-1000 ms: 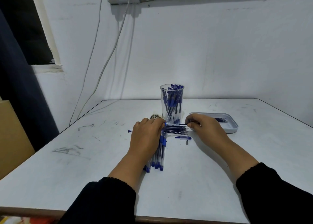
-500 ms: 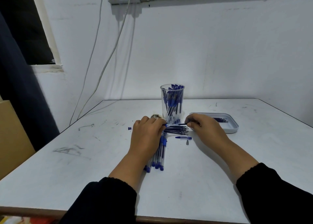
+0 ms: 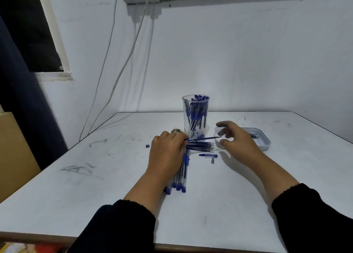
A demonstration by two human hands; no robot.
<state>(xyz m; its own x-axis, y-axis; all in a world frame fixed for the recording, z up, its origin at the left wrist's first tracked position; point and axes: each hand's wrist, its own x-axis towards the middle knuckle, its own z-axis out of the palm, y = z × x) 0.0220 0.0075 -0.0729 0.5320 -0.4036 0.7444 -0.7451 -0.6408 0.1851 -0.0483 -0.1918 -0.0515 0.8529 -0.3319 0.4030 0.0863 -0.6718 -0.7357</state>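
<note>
My left hand [image 3: 167, 153] pinches one end of a thin blue pen refill [image 3: 205, 138], which points right, just above a small pile of refills [image 3: 200, 146] on the white table [image 3: 118, 176]. Under that hand lies a bundle of clear pen barrels with blue ends [image 3: 179, 178]. My right hand [image 3: 237, 140] hovers to the right of the refill's tip with fingers spread and holds nothing. A clear cup full of blue pens [image 3: 196, 117] stands just behind the refills.
A shallow grey tray [image 3: 264, 141] with a few refills sits at the right, behind my right hand. A loose blue pen cap [image 3: 208, 155], a small grey tip [image 3: 212, 160] and a tiny blue piece [image 3: 147, 146] lie on the table. Cables hang down the wall behind.
My right hand has let go of the refill's tip, opened, and lifted away to the right. My left hand still holds the refill's other end.
</note>
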